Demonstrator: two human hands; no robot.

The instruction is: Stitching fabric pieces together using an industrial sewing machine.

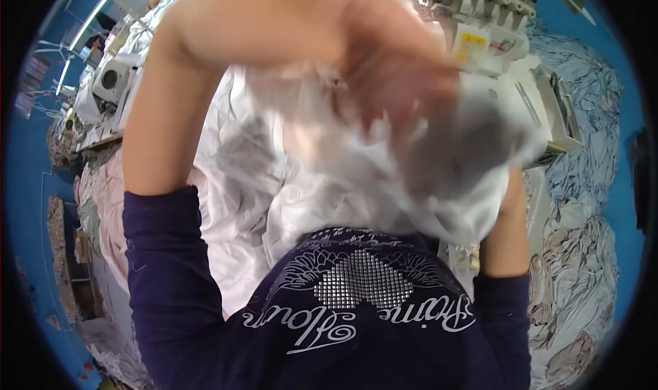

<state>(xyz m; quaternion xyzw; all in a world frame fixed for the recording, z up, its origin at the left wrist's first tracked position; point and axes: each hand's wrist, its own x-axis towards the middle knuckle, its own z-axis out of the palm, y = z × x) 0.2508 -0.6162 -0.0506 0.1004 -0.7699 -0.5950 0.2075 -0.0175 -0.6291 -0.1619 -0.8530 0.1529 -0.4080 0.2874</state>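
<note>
Raised high across the upper middle, my left hand [401,68] is smeared by motion, so its fingers cannot be made out. White fabric [336,191] hangs just below and beside it, spread in loose folds over my lap. A blurred greyish-white part of the cloth [459,140] bulges up at the right. Behind that bulge my right forearm [506,236] rises from its dark sleeve. The right hand itself is hidden by the fabric.
A sewing machine [480,44] with a yellow label stands ahead at the upper right, beside an open box [565,109]. Heaps of pale blue-grey cloth [582,150] line the right side. Pinkish cloth [110,212] lies at the left, with more machines [110,81] beyond.
</note>
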